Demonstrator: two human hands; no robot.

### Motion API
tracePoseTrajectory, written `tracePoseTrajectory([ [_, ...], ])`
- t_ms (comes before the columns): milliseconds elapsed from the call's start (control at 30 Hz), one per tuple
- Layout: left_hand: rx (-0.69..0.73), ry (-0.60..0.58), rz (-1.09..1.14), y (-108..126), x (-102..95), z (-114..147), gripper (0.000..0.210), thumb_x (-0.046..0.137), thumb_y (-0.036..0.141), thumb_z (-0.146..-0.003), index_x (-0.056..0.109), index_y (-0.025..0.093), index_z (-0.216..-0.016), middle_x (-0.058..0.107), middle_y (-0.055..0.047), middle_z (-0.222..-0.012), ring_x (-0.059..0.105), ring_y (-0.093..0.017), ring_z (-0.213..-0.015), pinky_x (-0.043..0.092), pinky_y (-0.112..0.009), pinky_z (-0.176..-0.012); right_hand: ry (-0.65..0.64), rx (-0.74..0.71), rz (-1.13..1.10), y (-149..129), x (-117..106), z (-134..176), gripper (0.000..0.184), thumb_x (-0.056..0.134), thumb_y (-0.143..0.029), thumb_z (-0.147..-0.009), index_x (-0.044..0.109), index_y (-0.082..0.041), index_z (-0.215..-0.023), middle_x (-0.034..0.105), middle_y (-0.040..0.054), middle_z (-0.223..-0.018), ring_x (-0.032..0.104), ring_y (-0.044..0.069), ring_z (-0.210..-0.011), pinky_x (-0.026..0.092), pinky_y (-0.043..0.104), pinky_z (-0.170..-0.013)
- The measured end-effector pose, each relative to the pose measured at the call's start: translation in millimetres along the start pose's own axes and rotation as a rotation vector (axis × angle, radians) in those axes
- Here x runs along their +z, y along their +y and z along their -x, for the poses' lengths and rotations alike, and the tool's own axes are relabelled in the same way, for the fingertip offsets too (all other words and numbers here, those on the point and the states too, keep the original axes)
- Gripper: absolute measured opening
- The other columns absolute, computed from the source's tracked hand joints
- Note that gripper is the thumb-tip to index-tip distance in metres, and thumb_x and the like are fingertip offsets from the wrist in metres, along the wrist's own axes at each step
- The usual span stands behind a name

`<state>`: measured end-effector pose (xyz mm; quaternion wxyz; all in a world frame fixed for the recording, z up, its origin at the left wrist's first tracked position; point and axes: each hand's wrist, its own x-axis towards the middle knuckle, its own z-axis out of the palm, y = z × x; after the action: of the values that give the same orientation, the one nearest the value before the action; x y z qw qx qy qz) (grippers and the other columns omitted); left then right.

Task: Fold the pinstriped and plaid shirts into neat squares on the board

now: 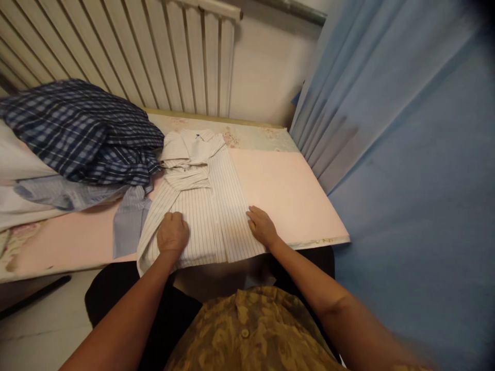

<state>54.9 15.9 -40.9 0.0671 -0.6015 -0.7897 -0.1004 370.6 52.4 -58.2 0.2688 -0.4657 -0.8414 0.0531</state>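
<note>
A cream shirt with thin dark stripes (197,221) lies front up in front of me, its collar at the far end and its lower hem at the table's near edge. One sleeve is folded across its upper front. My left hand (172,233) is closed in a fist on the left part of the shirt, with a fold of cloth beside it. At the shirt's right edge, my right hand (262,225) has its fingers bent over the cloth, closed on that edge. The fingertips of both hands are partly hidden.
A dark blue checked garment (85,134) is heaped at the left, with a grey-blue garment (131,216) and white cloth (23,159) beside it. The table (286,190) has a pink cover. A radiator (185,56) stands behind; a blue curtain (417,196) hangs at right.
</note>
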Motion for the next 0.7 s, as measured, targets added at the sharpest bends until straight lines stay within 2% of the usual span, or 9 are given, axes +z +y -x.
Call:
tracePoseTrajectory([
  [267,0.003,0.021,0.006,-4.3,1.6,-0.3,0.030,0.036,0.027,-0.092,0.061,0.016,-0.106,0.056,-0.011,-0.101,0.056,-0.023,-0.082,0.035,-0.033,-0.061,0.088,0.023,-0.060,2.4,5.6,0.3,0.037,0.049,-0.013,-0.086,0.061,-0.017,-0.121,0.059,0.0110,-0.131,0.048,0.022,-0.128,0.038,0.044,-0.111],
  [400,0.012,0.012,0.080,-6.6,1.4,-0.5,0.029,0.036,0.025,-0.091,0.061,0.016,-0.103,0.056,-0.011,-0.100,0.057,-0.023,-0.084,0.039,-0.034,-0.065,0.110,0.042,-0.082,2.8,6.4,0.5,0.036,0.049,-0.014,-0.086,0.061,-0.016,-0.120,0.061,0.0121,-0.127,0.051,0.023,-0.125,0.040,0.045,-0.109],
  [567,0.070,0.013,0.161,-17.1,-0.9,1.0,0.025,0.039,0.019,-0.088,0.059,0.017,-0.102,0.058,-0.009,-0.101,0.058,-0.021,-0.096,0.045,-0.032,-0.083,0.124,0.053,-0.125,1.7,5.8,1.2,0.038,0.048,-0.016,-0.087,0.059,-0.017,-0.124,0.061,0.0120,-0.127,0.052,0.024,-0.123,0.041,0.047,-0.108],
  [700,0.101,0.038,0.210,-37.7,-8.1,18.1,0.026,0.038,0.020,-0.088,0.056,0.018,-0.106,0.059,-0.008,-0.105,0.055,-0.020,-0.106,0.042,-0.031,-0.098,0.134,0.080,-0.150,1.3,5.4,2.7,0.041,0.047,-0.018,-0.087,0.056,-0.017,-0.127,0.061,0.0120,-0.126,0.053,0.026,-0.121,0.041,0.048,-0.106],
])
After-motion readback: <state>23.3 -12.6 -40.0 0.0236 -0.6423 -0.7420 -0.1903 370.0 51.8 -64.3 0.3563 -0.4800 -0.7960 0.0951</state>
